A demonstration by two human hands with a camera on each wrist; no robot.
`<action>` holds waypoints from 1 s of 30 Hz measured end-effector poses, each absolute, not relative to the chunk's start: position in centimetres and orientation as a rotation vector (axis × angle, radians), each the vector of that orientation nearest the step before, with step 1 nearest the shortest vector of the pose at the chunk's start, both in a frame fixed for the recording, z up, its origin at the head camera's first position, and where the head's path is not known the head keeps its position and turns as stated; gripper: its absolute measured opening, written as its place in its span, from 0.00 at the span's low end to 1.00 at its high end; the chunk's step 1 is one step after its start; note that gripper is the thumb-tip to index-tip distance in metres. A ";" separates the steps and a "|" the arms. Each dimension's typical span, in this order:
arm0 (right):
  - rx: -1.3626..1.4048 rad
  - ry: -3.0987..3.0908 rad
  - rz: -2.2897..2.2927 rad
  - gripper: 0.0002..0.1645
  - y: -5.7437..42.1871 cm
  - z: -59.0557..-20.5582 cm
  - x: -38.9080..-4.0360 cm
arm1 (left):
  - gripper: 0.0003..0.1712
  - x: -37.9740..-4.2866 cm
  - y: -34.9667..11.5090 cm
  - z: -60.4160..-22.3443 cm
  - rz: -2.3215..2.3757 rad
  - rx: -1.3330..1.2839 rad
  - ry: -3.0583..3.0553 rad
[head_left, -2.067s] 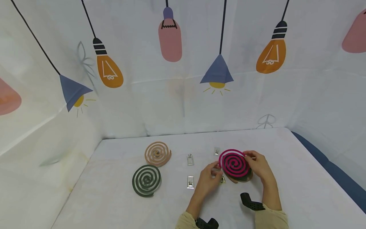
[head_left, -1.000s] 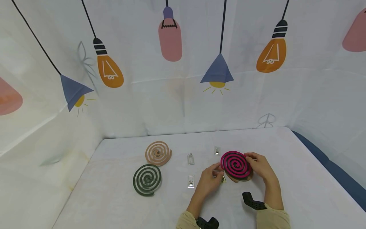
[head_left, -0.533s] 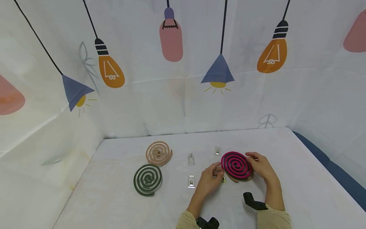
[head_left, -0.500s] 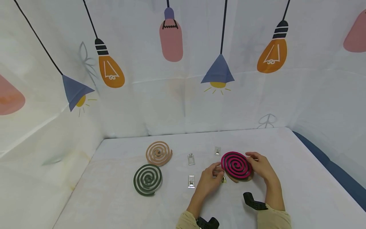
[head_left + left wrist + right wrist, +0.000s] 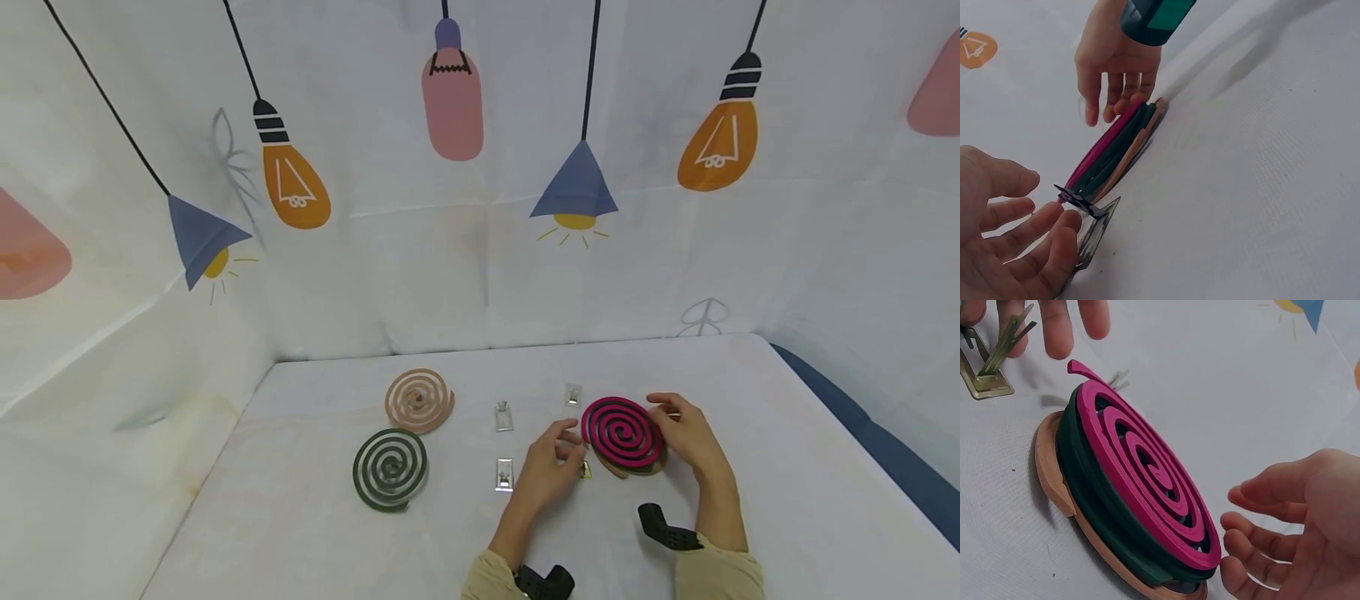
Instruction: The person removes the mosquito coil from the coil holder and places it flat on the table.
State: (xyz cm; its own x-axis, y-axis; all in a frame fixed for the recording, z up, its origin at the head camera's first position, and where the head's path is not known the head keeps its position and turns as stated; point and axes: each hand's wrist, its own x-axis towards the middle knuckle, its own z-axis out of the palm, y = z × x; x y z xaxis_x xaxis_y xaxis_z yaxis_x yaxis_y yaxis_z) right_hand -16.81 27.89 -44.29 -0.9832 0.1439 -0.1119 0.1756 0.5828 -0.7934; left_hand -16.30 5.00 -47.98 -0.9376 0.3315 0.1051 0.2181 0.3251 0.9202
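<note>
A pink mosquito coil [image 5: 1132, 462] lies on top of a stack, over dark green coil [image 5: 1100, 500] and a brown coil [image 5: 1050, 465] at the bottom. My left hand [image 5: 551, 468] is at the stack's left edge, fingers loosely bent and holding nothing. Right beside its fingertips is a small metal coil stand [image 5: 1094, 234] with a raised prong. On the other side, my right hand [image 5: 692, 437] has its thumb and fingers spread, fingertips close to the pink coil's rim. Nothing is pinched in it.
Left on the white table [image 5: 300, 533] lie another brown coil [image 5: 417, 401] and a green coil [image 5: 390, 469], edges close together. Metal stands [image 5: 504, 475] sit between them and the stack. Behind is a white curtain [image 5: 360, 283] with printed lamps.
The pink coil has come down and settled evenly over the green one. Both hands have since let go of it and moved slightly away from its rim.
</note>
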 end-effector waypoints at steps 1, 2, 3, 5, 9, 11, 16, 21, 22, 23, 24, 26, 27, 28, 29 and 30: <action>0.281 2.767 -1.392 0.26 27.9 -44.3 -16.8 | 0.24 -16.3 5.0 -47.9 1.698 0.517 2.478; 0.279 2.770 -1.397 0.26 27.9 -44.4 -16.8 | 0.23 -16.3 4.9 -47.8 1.707 0.519 2.486; 0.276 2.771 -1.407 0.27 27.9 -44.4 -16.8 | 0.23 -16.3 4.9 -47.7 1.720 0.522 2.491; 0.244 2.786 -1.420 0.28 27.9 -44.4 -16.8 | 0.22 -16.4 4.8 -47.5 1.750 0.506 2.485; 0.161 2.798 -1.464 0.36 27.6 -44.2 -16.9 | 0.21 -16.5 4.5 -47.1 1.815 0.482 2.445; 0.128 2.805 -1.483 0.38 27.4 -44.1 -17.0 | 0.20 -16.7 4.3 -47.0 1.837 0.481 2.430; 0.077 2.814 -1.535 0.38 26.9 -43.9 -17.2 | 0.19 -16.9 3.8 -46.5 1.885 0.522 2.437; 0.015 2.791 -1.600 0.40 26.6 -43.6 -17.2 | 0.18 -17.3 3.0 -46.1 1.915 0.525 2.462; -0.004 2.781 -1.608 0.41 26.5 -43.6 -17.2 | 0.17 -17.4 2.8 -46.0 1.920 0.523 2.467; -0.028 2.773 -1.610 0.42 26.4 -43.5 -17.2 | 0.17 -17.5 2.5 -45.9 1.924 0.520 2.471; -0.062 2.763 -1.618 0.43 26.2 -43.5 -17.3 | 0.17 -17.6 2.2 -45.8 1.926 0.515 2.476; -0.163 2.723 -1.662 0.46 25.9 -43.6 -17.4 | 0.18 -17.7 1.6 -45.5 1.913 0.494 2.496; -0.227 2.694 -1.692 0.47 25.7 -43.6 -17.4 | 0.18 -17.8 1.3 -45.4 1.910 0.482 2.505; -0.290 2.660 -1.720 0.48 25.4 -43.6 -17.5 | 0.18 -17.8 1.0 -45.2 1.909 0.473 2.513; -0.364 2.616 -1.750 0.49 25.2 -43.7 -17.6 | 0.19 -17.8 0.6 -45.0 1.912 0.463 2.513; -0.438 2.566 -1.782 0.49 24.9 -43.7 -17.6 | 0.19 -17.8 0.3 -44.7 1.914 0.455 2.515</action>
